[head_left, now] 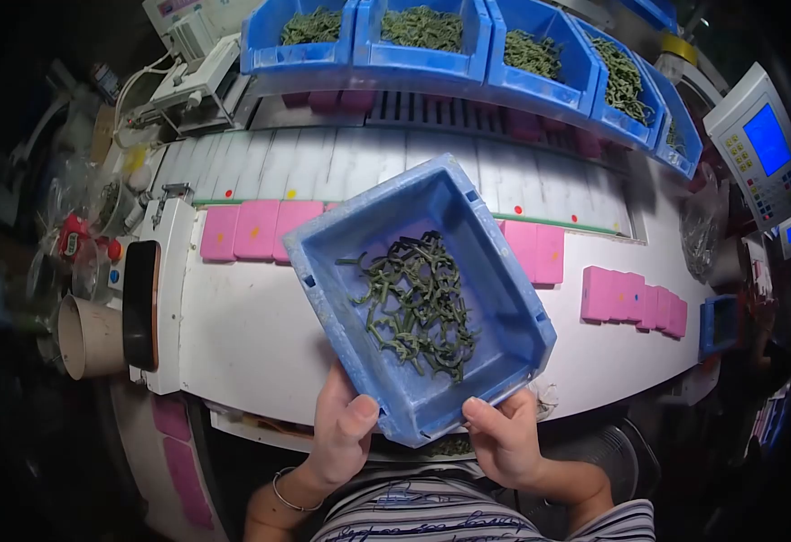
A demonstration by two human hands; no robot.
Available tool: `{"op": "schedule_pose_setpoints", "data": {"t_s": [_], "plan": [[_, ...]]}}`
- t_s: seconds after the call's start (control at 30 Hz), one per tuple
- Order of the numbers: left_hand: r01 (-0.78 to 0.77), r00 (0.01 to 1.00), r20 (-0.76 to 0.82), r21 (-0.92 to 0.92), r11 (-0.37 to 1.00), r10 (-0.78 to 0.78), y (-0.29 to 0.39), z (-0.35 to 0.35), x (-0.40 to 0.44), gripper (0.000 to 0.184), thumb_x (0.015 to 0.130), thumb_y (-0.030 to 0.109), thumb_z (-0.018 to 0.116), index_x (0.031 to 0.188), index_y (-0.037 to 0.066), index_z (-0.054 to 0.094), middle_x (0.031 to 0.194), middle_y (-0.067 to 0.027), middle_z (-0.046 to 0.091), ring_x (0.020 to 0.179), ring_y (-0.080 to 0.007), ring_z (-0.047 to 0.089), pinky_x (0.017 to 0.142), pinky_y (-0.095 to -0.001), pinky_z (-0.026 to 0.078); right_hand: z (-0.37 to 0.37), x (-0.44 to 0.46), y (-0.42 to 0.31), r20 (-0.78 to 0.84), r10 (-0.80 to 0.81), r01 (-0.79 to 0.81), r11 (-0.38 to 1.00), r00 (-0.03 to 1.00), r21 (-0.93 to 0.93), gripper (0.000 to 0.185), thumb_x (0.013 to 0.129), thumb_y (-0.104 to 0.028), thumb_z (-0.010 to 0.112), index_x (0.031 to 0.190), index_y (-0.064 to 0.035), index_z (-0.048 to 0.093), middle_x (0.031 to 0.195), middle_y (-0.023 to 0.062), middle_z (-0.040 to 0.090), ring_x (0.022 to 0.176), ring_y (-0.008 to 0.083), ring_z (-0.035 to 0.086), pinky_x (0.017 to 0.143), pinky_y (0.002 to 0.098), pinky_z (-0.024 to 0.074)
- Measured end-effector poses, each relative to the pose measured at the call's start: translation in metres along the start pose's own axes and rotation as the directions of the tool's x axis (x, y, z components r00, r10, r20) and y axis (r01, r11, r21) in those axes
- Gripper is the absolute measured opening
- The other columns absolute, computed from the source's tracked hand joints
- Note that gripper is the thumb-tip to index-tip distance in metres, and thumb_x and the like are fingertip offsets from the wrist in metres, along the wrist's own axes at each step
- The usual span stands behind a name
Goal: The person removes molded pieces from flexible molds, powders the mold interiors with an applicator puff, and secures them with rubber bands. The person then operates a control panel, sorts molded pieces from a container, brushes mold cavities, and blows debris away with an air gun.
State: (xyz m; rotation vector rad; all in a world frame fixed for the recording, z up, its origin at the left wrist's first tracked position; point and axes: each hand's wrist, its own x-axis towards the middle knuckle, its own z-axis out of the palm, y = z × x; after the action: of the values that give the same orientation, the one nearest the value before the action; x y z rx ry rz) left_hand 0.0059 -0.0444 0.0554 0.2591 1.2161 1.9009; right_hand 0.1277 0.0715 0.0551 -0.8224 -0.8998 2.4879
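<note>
A blue plastic bin point(486, 271) is held up, tilted, in front of my body. Inside it lies a loose heap of small dark green, curved pieces point(418, 303); their exact kind I cannot make out. My left hand point(343, 432) is closed on the bin's near left corner, thumb over the rim. At the near right edge my right hand point(505, 435) grips the same bin, its thumb also on the rim. The fingers beneath the bin are mostly hidden. Part of a row of pink blocks point(255, 230) is covered by the bin.
Several blue bins point(422, 59) with similar green pieces stand along the back. More pink blocks point(614, 294) sit on the white table point(242, 334) at right. A phone point(141, 305) and beige cup point(91, 336) are at left. A keypad device point(761, 135) with a blue screen stands right.
</note>
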Motion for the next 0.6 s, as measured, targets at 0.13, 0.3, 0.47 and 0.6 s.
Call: {"op": "schedule_pose_setpoints", "data": {"t_s": [0.13, 0.3, 0.47, 0.6], "plan": [[0.036, 0.999, -0.018, -0.057, 0.998, -0.037, -0.009, -0.011, -0.003, 0.077, 0.078, 0.034, 0.061, 0.132, -0.007, 0.022, 0.126, -0.0152, 0.039, 0.114, -0.0204, 0.043, 0.098, -0.0339, 0.033, -0.011, -0.001, 0.002, -0.020, 0.062, -0.065, 0.980, 0.998, -0.186, 0.033, 0.084, -0.001, 0.060, 0.114, 0.0057, 0.048, 0.110, 0.0123, 0.056, 0.099, 0.0168, 0.056, 0.090, 0.0314, 0.0447], [-0.036, 0.998, -0.048, 0.025, 0.999, 0.037, -0.005, -0.013, -0.004, 0.080, 0.075, 0.027, 0.066, 0.132, -0.007, 0.021, 0.123, -0.0156, 0.039, 0.112, -0.0210, 0.043, 0.098, -0.0341, 0.034, -0.011, 0.003, 0.000, 0.027, 0.241, -0.229, 0.945, 0.970, -0.233, 0.033, 0.089, -0.007, 0.053, 0.117, 0.0065, 0.044, 0.113, 0.0169, 0.055, 0.100, 0.0258, 0.059, 0.082, 0.0399, 0.0533], [-0.020, 0.999, -0.049, 0.005, 1.000, 0.020, -0.002, -0.013, -0.005, 0.082, 0.074, 0.027, 0.066, 0.132, -0.007, 0.020, 0.123, -0.0159, 0.037, 0.113, -0.0221, 0.042, 0.098, -0.0352, 0.034, -0.015, 0.001, -0.001, 0.043, 0.244, -0.229, 0.948, 0.969, -0.223, 0.031, 0.089, -0.009, 0.054, 0.115, 0.0058, 0.047, 0.109, 0.0180, 0.058, 0.096, 0.0263, 0.061, 0.079, 0.0404, 0.0541], [-0.023, 0.999, -0.047, 0.013, 1.000, 0.024, -0.001, -0.014, -0.007, 0.082, 0.074, 0.029, 0.066, 0.132, -0.007, 0.020, 0.124, -0.0156, 0.037, 0.114, -0.0219, 0.041, 0.098, -0.0354, 0.033, -0.018, 0.002, 0.001, 0.102, 0.217, -0.207, 0.974, 0.971, -0.096, 0.025, 0.088, -0.002, 0.053, 0.111, 0.0080, 0.049, 0.107, 0.0170, 0.058, 0.094, 0.0222, 0.060, 0.081, 0.0386, 0.0536]]}}
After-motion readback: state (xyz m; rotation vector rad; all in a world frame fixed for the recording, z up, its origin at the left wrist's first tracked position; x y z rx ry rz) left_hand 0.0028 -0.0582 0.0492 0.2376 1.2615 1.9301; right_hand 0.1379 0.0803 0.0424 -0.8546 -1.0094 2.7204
